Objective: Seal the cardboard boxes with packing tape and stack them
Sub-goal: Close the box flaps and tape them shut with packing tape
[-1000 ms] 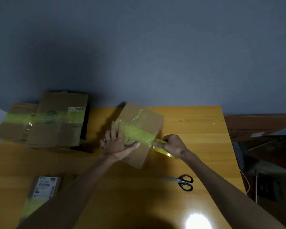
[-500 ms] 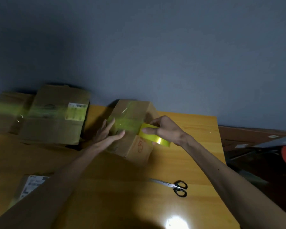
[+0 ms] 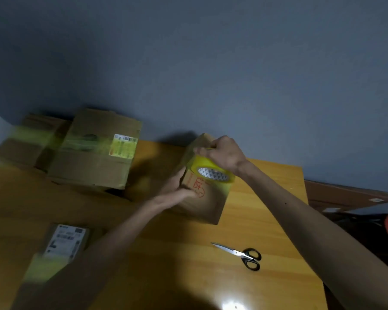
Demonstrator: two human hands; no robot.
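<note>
The yellow wooden desk (image 3: pixel 188 276) fills the lower part of my feed. At its far left corner sits a large box (image 3: pixel 92 157) with a strip of yellow tape across its top and a printed label near its right end. A flat box (image 3: pixel 25 142), also crossed by yellow tape, lies just beside it on the left and reaches past the desk's left edge. Both are blurred, so I cannot tell if one rests on the other.

The middle box (image 3: pixel 204 202) stands near the far edge, a little right of the middle, with red printing on the face toward me. A small box (image 3: pixel 63 242) with a white label lies by the near left edge.

My left hand (image 3: pixel 179 186) grips the middle box at its left upright corner, the thumb on the printed face and the fingers round the side. My right hand (image 3: pixel 222 155) is curled round the tape roll (image 3: pixel 211 170) and holds it on the top front edge of that box.

The scissors (image 3: pixel 240 255) lie closed on the desk, nearer to me than the middle box and apart from it, their black handles toward the right edge.
</note>
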